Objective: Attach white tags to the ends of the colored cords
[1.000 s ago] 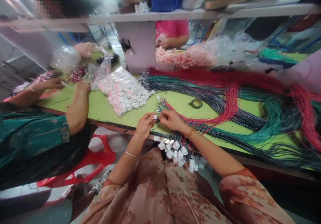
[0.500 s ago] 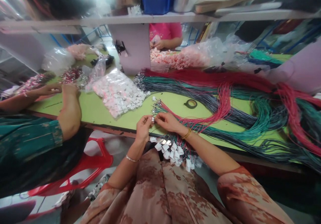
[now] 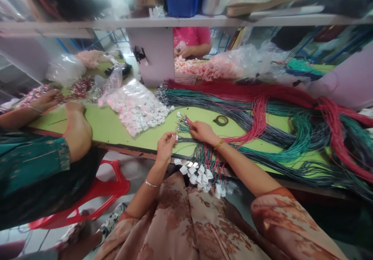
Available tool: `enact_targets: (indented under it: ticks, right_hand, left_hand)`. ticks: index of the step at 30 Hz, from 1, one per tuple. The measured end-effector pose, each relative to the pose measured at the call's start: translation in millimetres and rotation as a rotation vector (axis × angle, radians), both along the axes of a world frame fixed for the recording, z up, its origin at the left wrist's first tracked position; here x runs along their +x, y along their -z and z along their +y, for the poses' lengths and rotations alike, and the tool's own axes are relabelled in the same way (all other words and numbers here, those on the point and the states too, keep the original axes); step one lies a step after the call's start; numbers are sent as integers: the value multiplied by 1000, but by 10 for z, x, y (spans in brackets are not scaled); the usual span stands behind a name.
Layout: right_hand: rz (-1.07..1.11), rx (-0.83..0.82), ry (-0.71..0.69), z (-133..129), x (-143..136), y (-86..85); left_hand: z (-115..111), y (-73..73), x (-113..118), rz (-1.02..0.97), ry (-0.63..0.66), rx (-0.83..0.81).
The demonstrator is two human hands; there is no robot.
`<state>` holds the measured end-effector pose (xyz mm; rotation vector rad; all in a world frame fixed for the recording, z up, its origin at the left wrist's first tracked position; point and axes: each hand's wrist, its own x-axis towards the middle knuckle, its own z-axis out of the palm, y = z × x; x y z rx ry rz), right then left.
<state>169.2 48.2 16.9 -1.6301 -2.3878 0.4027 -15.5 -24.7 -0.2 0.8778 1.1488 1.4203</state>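
Observation:
My left hand point(image 3: 166, 145) is closed on a small white connector point(image 3: 176, 137) at the table's front edge, with a dark wire running right from it. My right hand point(image 3: 202, 131) rests with bent fingers at the tips of a bundle of red and green wires point(image 3: 183, 125); its fingertips are closed on the wires. A single white connector point(image 3: 178, 114) lies just behind those tips. Below my hands, several white connectors point(image 3: 201, 174) on wires hang over the table edge. Left of centre lies a clear bag of white connectors point(image 3: 140, 106).
Long red wires point(image 3: 233, 91) and dark wires point(image 3: 268, 130) spread across the right of the green table point(image 3: 110, 130). A tape roll point(image 3: 221, 120) sits behind my right hand. At left are a person's hands point(image 3: 48, 100) and a red stool point(image 3: 113, 178). A shelf point(image 3: 186, 21) crosses above.
My right hand has moved right and back from my left hand to the wire tips. My left hand has barely shifted. At left, the other person's hands have moved apart.

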Motion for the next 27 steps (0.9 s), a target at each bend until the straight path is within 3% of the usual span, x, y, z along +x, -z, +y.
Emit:
enact_targets:
  ticks: [11, 17, 21, 27]
  right_hand:
    - [157, 63, 24, 78, 13, 53]
    - [56, 96, 6, 134, -12, 22]
    - [272, 1, 62, 153, 8, -17]
    - [681, -88, -89, 134, -210, -87]
  left_hand:
    - [1, 12, 135, -228, 108, -103]
    - [44, 98, 152, -262, 94, -124]
    - [61, 136, 143, -266, 89, -116]
    - [86, 130, 157, -288, 77, -89]
